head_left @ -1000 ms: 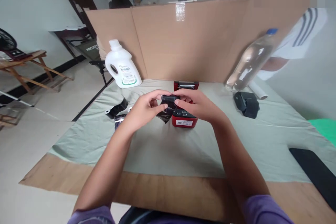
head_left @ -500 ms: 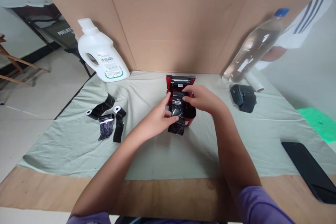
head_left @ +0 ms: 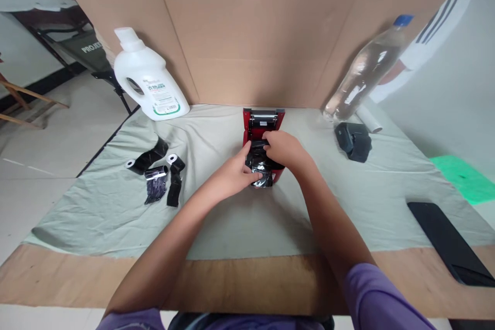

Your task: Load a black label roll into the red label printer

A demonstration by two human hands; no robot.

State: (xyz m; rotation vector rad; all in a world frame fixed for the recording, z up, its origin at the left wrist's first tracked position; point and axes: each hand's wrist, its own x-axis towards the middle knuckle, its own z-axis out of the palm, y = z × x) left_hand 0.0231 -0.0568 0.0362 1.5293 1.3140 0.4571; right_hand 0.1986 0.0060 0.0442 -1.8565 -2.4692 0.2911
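A small red printer point(head_left: 264, 118) with its lid up stands in the middle of the grey-green cloth point(head_left: 216, 216). Both my hands are at its open bay. My left hand point(head_left: 232, 175) pinches the crumpled black film of a black roll point(head_left: 260, 162) at the printer's front. My right hand point(head_left: 284, 148) covers the roll from above, fingers curled on it. Three more black rolls point(head_left: 158, 172) with white cores lie on the cloth to the left.
A white detergent jug point(head_left: 145, 80) stands back left and a clear water bottle point(head_left: 361, 75) leans back right against the cardboard screen point(head_left: 255, 36). A black device point(head_left: 353, 139) lies near the bottle, a black phone point(head_left: 448, 240) at the right edge. Another person's striped sleeve point(head_left: 433, 36) shows behind the screen.
My hands came down from above the printer with the black roll and now press it into the open bay. The trailing film has bunched up at the front.
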